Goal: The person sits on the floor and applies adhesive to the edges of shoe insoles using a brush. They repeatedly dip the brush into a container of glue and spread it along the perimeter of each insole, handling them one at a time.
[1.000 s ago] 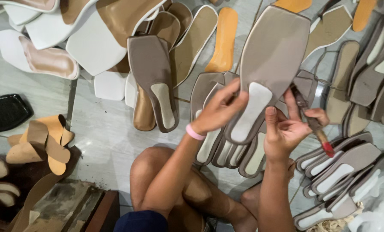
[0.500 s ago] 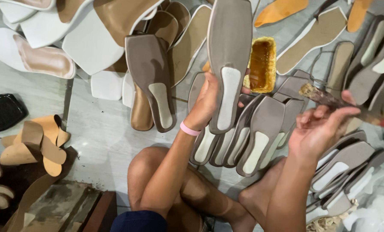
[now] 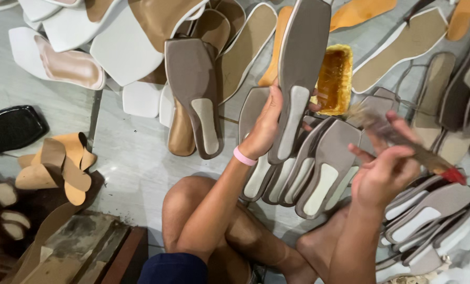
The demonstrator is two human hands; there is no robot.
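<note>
My right hand has swung its red-tipped wooden glue brush back from the yellow glue tin at twelve o'clock. My left hand grips the long grey shoe sole upright. I'd brush thin, even strokes.

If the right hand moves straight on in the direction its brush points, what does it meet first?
Probably the yellow glue container: the right hand aims the brush bristles up-left toward it, though depth is unclear.
</note>
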